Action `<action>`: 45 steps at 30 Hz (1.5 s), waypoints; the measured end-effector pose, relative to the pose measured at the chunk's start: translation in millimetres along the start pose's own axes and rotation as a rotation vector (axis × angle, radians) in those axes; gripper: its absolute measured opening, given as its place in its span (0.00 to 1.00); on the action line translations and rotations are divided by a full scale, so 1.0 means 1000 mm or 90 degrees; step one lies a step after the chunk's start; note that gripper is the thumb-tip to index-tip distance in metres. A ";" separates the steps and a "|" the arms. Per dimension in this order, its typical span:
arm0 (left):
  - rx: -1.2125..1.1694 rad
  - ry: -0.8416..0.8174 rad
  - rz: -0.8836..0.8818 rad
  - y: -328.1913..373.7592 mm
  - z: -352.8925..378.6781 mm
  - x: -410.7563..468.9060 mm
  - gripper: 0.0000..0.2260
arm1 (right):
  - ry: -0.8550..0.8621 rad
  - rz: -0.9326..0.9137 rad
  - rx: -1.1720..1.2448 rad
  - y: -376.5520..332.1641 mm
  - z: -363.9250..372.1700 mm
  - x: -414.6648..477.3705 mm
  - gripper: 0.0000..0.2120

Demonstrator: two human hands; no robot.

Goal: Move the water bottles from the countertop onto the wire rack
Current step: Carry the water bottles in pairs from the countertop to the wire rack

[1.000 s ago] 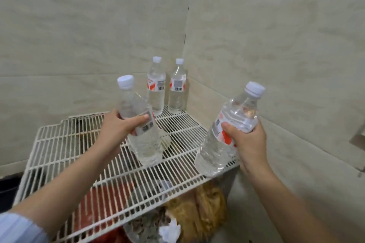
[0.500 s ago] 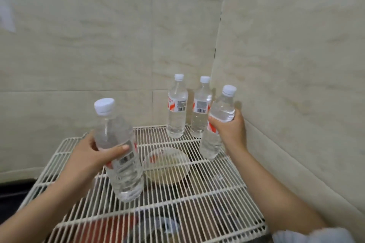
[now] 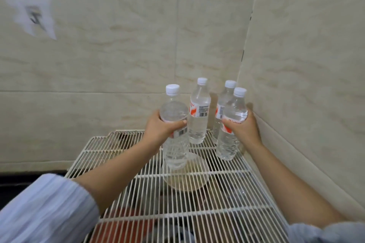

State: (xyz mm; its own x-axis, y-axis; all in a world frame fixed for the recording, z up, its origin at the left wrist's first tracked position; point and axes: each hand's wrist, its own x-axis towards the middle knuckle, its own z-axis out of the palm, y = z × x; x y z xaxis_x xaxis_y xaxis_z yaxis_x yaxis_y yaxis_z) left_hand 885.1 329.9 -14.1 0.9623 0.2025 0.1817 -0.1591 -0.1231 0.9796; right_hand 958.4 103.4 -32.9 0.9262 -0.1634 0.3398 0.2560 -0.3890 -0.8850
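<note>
My left hand (image 3: 161,127) grips a clear water bottle (image 3: 174,144) with a white cap, upright, its base at or just above the white wire rack (image 3: 223,185). My right hand (image 3: 244,127) grips a second bottle (image 3: 229,142), whose base rests on the rack near the right wall. Two more bottles stand upright in the back corner of the rack: one (image 3: 198,120) between my hands and one (image 3: 223,104) partly hidden behind the right-hand bottle.
Tiled walls close the rack in at the back and on the right. Beneath the wires lie a pale round bowl (image 3: 187,177), something red (image 3: 128,225) and dark items. A dark surface (image 3: 29,179) lies left of the rack.
Both hands moved their bottles toward the back corner. The right-hand bottle came down onto the rack in front of the rear right bottle; the left-hand bottle moved right, beside the rear left one.
</note>
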 end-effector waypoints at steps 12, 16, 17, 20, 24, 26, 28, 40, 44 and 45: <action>0.057 0.007 0.000 -0.010 0.070 0.029 0.32 | -0.002 0.024 -0.013 0.016 0.005 0.015 0.36; 0.088 0.018 0.039 -0.013 0.078 0.025 0.23 | -0.029 0.020 -0.022 0.021 0.004 0.019 0.39; 0.088 0.021 0.049 -0.013 0.079 0.024 0.22 | -0.032 0.021 -0.023 0.023 0.004 0.020 0.39; 0.076 0.012 0.046 -0.011 0.078 0.020 0.20 | -0.032 0.016 -0.012 0.024 0.003 0.018 0.40; 0.054 -0.012 0.031 -0.012 0.076 0.014 0.26 | -0.047 0.018 -0.010 0.045 0.006 0.029 0.44; 0.044 -0.023 -0.004 -0.013 0.077 0.011 0.28 | -0.040 0.038 -0.014 0.037 0.005 0.023 0.47; 0.045 -0.029 -0.046 -0.015 0.078 0.007 0.30 | -0.028 0.057 -0.022 0.011 0.000 -0.003 0.48; 0.188 0.007 -0.161 -0.012 0.011 -0.043 0.33 | -0.081 0.003 -0.238 -0.047 -0.002 -0.109 0.32; 0.202 0.050 -0.161 -0.016 -0.037 -0.083 0.26 | -0.193 -0.073 -0.243 -0.065 0.018 -0.143 0.25; 0.197 0.072 -0.165 -0.019 -0.051 -0.095 0.24 | -0.228 -0.087 -0.236 -0.070 0.026 -0.152 0.26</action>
State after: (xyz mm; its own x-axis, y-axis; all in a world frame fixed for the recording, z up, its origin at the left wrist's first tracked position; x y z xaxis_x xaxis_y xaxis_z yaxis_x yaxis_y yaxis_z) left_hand 785.7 362.7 -45.9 0.9288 0.3682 -0.0417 0.1753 -0.3375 0.9249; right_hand 806.8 178.6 -31.1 0.9444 0.2057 0.2566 0.3259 -0.6903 -0.6459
